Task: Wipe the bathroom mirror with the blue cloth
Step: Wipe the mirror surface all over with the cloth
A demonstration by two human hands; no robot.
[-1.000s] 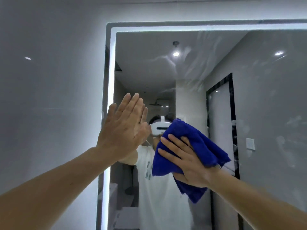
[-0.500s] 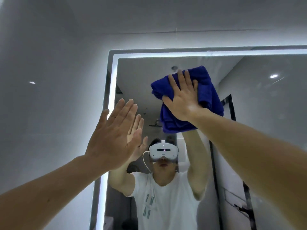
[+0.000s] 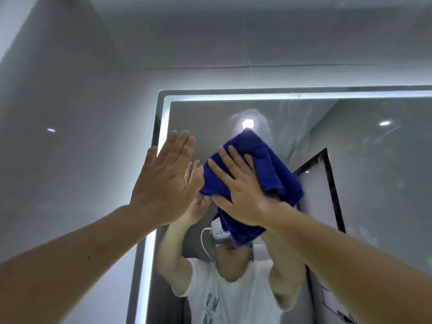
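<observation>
- Right grip (image 3: 243, 190): wide, fingers straight and spread, pressing the blue cloth (image 3: 268, 164) against the glass.
- Left grip (image 3: 163, 183): wide, fingers straight and together, palm at the mirror's left edge, holding nothing.
- Blue cloth: bunched, on the upper left part of the mirror (image 3: 362, 183).
- Mirror: lit border (image 3: 167, 118), smears round the reflected ceiling lamp (image 3: 247, 123).

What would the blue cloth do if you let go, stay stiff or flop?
Probably flop: the blue cloth is bunched in soft folds under the right hand, and its lower end hangs loose. It looks light, since flat fingers alone pin it to the mirror. On that smooth glass it would likely slide and drop.
</observation>
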